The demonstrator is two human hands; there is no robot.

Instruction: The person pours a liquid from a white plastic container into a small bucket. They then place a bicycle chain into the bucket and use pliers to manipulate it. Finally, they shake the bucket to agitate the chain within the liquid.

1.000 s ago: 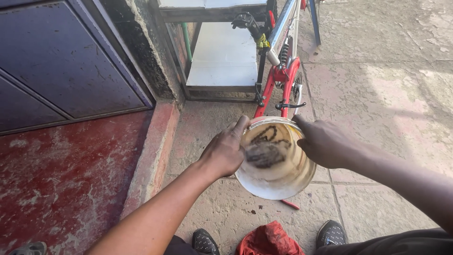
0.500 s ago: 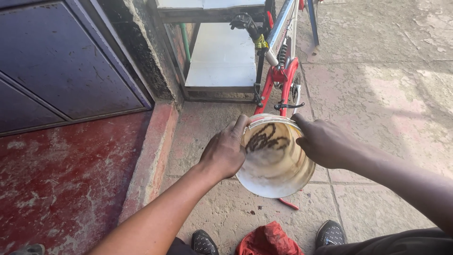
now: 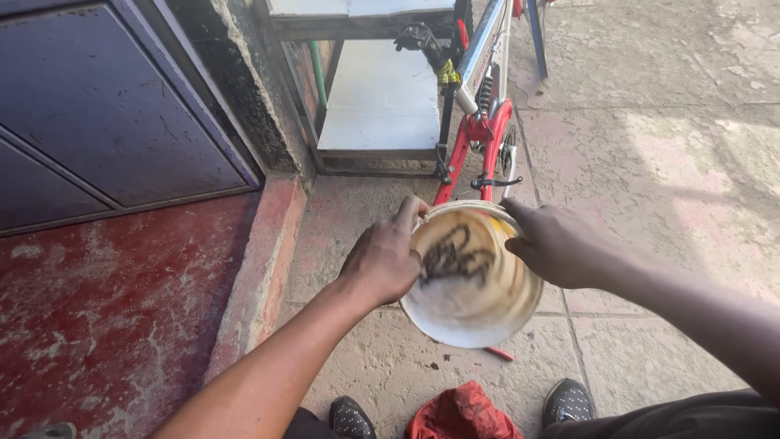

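Head view: a person grips a pale, stained bucket [image 3: 471,280] by its rim, the left hand [image 3: 382,258] curled over the near-left edge, the right hand [image 3: 554,244] clasped on the far-right edge. The dark bicycle chain [image 3: 455,258] inside, bunched a second ago, has spread into a loose tangle as the tilted bucket swirls above the paving, in front of the red bicycle [image 3: 481,122].

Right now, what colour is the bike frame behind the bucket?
The bike frame is red low down and white on its upper tube, seen in the head view.
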